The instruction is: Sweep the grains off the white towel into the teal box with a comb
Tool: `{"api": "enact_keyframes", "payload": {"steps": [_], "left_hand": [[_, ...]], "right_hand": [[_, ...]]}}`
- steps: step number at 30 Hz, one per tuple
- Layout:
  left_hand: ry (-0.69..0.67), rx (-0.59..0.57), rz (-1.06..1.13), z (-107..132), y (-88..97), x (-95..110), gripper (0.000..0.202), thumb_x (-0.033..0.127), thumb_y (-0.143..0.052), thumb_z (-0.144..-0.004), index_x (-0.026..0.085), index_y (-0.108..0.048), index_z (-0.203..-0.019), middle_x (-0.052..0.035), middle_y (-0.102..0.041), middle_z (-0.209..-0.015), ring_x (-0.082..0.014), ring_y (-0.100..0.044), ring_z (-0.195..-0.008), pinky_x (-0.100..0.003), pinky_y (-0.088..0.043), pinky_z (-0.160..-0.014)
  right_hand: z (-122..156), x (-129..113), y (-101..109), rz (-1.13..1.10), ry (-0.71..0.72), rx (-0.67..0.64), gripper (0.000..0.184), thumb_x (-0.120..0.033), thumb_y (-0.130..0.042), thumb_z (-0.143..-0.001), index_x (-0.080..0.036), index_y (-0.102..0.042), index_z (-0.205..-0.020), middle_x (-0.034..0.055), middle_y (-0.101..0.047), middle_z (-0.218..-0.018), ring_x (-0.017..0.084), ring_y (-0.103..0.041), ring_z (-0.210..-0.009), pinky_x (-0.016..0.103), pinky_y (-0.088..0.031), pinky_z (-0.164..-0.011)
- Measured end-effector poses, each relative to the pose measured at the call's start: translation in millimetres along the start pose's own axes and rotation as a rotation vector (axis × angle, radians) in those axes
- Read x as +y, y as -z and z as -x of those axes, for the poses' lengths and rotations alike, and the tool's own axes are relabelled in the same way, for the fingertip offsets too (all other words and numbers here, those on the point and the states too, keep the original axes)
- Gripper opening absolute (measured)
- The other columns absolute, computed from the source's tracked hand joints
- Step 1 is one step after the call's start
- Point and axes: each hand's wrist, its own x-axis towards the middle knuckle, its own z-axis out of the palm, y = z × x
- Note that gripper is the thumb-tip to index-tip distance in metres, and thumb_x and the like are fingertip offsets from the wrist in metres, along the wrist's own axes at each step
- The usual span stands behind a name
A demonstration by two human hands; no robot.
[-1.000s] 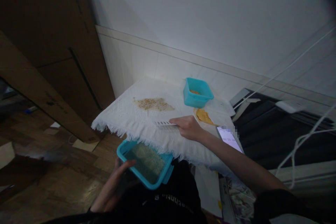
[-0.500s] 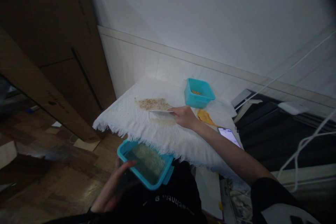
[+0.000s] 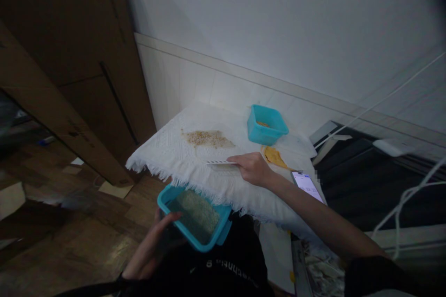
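Wall [image 3: 278, 18]: plain white, well beyond both hands; lower part clad in pale panels [image 3: 195, 79] under a narrow ledge [image 3: 244, 72].
Floor [image 3: 69, 241]: brown wood boards, left of the left hand [image 3: 153, 246]; paper scraps [image 3: 114, 190] lie on it.
Cardboard sheets [image 3: 69, 55]: large, brown, leaning at the wall, well left of the right hand [image 3: 252, 169].
Low table [image 3: 174, 158]: draped in a white fringed cloth, under the right hand.
Dark surface [image 3: 365, 185]: right of the right hand, crossed by white cables [image 3: 400, 199].
Light: dim, cool.
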Motion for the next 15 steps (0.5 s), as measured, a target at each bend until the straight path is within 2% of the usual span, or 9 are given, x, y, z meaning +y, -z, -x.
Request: {"api": "enact_keyframes", "payload": {"steps": [5, 10, 15], "left_hand": [[0.007, -0.012, 0.003, -2, 2.6, -1, 0.079, 0.036, -0.083, -0.083, 0.039, -0.045, -0.152, -0.0099, -0.063, -0.15, -0.0353, -0.067, -0.127, -0.051, -0.059, -0.098], [0.004, -0.002, 0.01, -1, 0.2, 0, 0.077, 0.032, -0.081, -0.085, 0.041, -0.045, -0.152, -0.009, -0.066, -0.145, -0.0349, -0.065, -0.13, -0.051, -0.059, -0.099], [0.0, -0.004, 0.011, 1, 0.0, 1, 0.076, 0.033, -0.08, -0.085, 0.04, -0.044, -0.152, -0.0105, -0.064, -0.146, -0.0363, -0.065, -0.131, -0.051, -0.059, -0.098]], "right_hand": [[-24, 7, -2, 0.012, -0.091, -0.052, 0.032, -0.01, -0.065, -0.09, -0.021, -0.084, -0.113, 0.0072, -0.086, -0.102, 0.022, -0.082, -0.087, 0.029, -0.06, -0.075], [-51, 4, -7, -0.01, -0.16, -0.112, 0.03, -0.013, -0.062, -0.092, -0.021, -0.085, -0.111, 0.009, -0.086, -0.102, 0.023, -0.08, -0.084, 0.028, -0.053, -0.073], [-87, 12, -3, -0.123, -0.264, -0.17, 0.02, -0.018, -0.065, -0.09, -0.017, -0.085, -0.093, 0.0069, -0.08, -0.08, 0.02, -0.069, -0.074, 0.028, -0.039, -0.066]]}}
